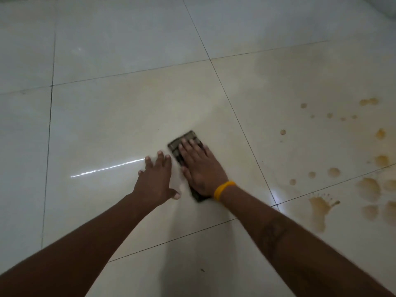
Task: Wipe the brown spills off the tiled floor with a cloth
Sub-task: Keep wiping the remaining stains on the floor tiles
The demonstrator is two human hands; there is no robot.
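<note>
A dark, folded checked cloth [186, 140] lies flat on the glossy cream tiled floor [120, 116] near the middle of the view. My right hand [201, 168], with a yellow band on its wrist, presses on the cloth with straight fingers. My left hand [156, 179] rests flat on the bare tile just left of the cloth, fingers spread. Brown spills [368, 187] lie to the right as several drops and larger puddles. One splash [320, 207] sits by a tile joint, and a faint brownish smear [300, 67] spreads farther back.
Dark grout lines cross the floor in a slanted grid. A bright streak of reflected light [107, 168] lies left of my left hand. A tiny dark speck [202, 270] sits on the near tile between my forearms.
</note>
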